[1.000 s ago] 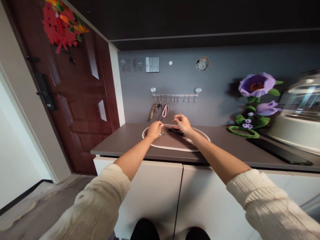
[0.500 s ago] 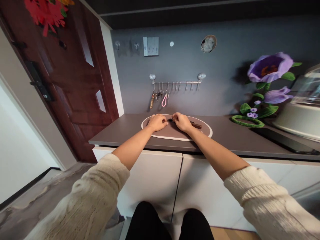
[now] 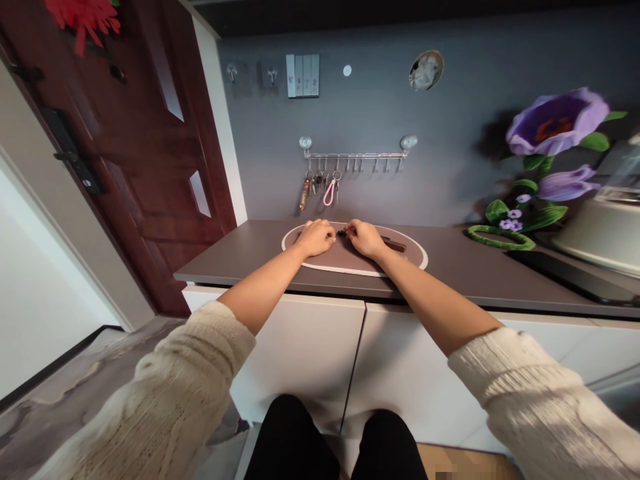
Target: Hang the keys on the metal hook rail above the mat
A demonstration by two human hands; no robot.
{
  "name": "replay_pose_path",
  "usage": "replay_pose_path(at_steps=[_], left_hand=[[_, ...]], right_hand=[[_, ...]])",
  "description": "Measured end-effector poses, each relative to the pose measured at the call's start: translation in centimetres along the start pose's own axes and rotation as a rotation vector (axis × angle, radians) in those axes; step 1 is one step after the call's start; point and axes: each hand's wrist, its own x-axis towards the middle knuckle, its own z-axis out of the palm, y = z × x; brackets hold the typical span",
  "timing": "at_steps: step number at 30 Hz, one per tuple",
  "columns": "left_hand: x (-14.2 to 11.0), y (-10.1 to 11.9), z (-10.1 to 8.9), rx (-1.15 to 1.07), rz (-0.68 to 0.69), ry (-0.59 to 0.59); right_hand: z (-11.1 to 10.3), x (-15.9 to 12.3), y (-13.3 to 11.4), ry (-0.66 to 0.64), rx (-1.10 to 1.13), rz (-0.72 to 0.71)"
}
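Observation:
Both my hands are over an oval brown mat (image 3: pixel 340 265) with a pale rim, on the counter. My left hand (image 3: pixel 316 238) rests on its left half, fingers curled in; what they hold, if anything, is hidden. Across a small gap, my right hand (image 3: pixel 364 239) pinches with its fingertips. A small black piece (image 3: pixel 342 233) pokes out at those fingertips, too small to name. Just beyond the right wrist lies a brown bar-shaped thing (image 3: pixel 395 245) with a dark part beside it, partly covered by the hand.
Keys (image 3: pixel 319 181) and a pink loop (image 3: pixel 329 192) hang from a hook rail (image 3: pixel 357 156) on the wall behind. To the right are purple fabric flowers (image 3: pixel 557 127), a black flat slab (image 3: pixel 570 277) and a cream appliance (image 3: pixel 600 237). A dark red door (image 3: pixel 135 180) stands left.
My view has tilted slightly down, so the wall sits higher in the picture. The black piece shows less between my hands; both hands keep nearly the same place on the mat.

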Motion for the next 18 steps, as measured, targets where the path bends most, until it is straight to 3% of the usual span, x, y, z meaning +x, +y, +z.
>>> replay_pose_path(at_steps=[12,18], left_hand=[[0.28,-0.21,0.06,-0.123,-0.027,0.175],[0.60,-0.39,0.08,-0.269,-0.013,0.266]], right_hand=[[-0.36,-0.11,-0.21,-0.010,-0.014,-0.081],[-0.59,-0.38,-0.75,-0.020,0.098,-0.095]])
